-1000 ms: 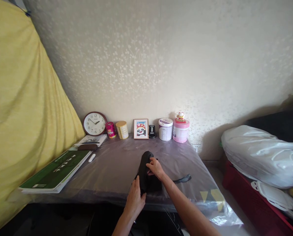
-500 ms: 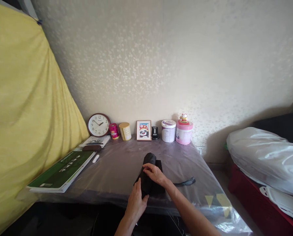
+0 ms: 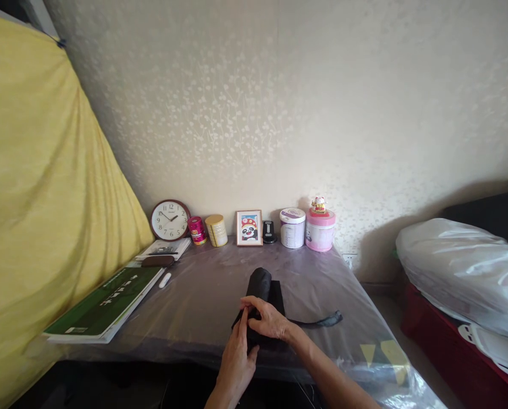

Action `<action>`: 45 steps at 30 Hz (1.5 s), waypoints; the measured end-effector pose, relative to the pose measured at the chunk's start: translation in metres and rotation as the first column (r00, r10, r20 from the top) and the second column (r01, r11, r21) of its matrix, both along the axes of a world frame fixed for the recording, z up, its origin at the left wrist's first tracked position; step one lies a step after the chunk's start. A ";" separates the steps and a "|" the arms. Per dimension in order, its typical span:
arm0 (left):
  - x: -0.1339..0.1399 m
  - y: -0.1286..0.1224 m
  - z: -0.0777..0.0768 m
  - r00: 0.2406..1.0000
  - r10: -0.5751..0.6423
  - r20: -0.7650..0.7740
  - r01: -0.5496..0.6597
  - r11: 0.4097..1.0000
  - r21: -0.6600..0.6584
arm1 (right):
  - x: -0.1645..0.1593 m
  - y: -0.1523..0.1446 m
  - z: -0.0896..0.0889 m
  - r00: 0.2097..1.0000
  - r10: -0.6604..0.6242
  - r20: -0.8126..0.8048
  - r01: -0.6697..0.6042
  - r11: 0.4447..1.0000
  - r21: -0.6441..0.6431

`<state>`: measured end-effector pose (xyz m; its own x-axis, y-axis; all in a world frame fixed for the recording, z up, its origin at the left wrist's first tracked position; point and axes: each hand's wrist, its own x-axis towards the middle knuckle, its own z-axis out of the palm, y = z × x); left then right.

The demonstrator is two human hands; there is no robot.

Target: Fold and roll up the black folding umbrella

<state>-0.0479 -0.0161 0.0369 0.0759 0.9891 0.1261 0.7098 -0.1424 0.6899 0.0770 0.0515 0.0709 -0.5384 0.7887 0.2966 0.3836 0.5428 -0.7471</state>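
A rolled-up bundle of black fabric lies near the front edge of the table, pointing away from me. Flat black cloth extends from under its right side, and a dark strap trails off to the right. My left hand grips the near left side of the roll, thumb on the near end and fingers along the side. Over the top of the roll, my right hand curls its fingers down on the fabric, fingertips meeting those of the left hand. Both hands hide much of the roll's near half.
Plastic sheeting covers the table. A green book, a brown case and a small white object lie left. Along the wall stand a clock, a picture frame, several canisters and a lucky cat figurine.
My right hand has slid nearer to me along the roll, and its fingertips now meet my left hand's. My left hand stays at the roll's left side. The camera view has shifted slightly.
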 end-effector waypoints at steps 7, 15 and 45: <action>-0.002 0.004 -0.012 0.999 -0.004 -0.037 0.003 1.000 -0.016 | 0.007 0.013 -0.011 0.999 -0.007 -0.036 0.017 0.964 0.265; -0.001 0.005 -0.007 0.998 0.001 -0.066 -0.006 0.997 -0.071 | 0.002 0.060 -0.024 0.979 -0.103 0.175 0.034 0.933 0.358; -0.006 0.006 -0.010 0.994 0.028 0.106 -0.023 0.999 -0.048 | 0.072 0.067 -0.035 0.714 -0.700 0.003 0.621 0.631 -0.465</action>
<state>-0.0541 -0.0099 0.0266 0.0396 0.9955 0.0860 0.6351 -0.0915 0.7670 0.1494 0.1183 0.0355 0.2015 0.9737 -0.1061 0.3686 -0.1757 -0.9128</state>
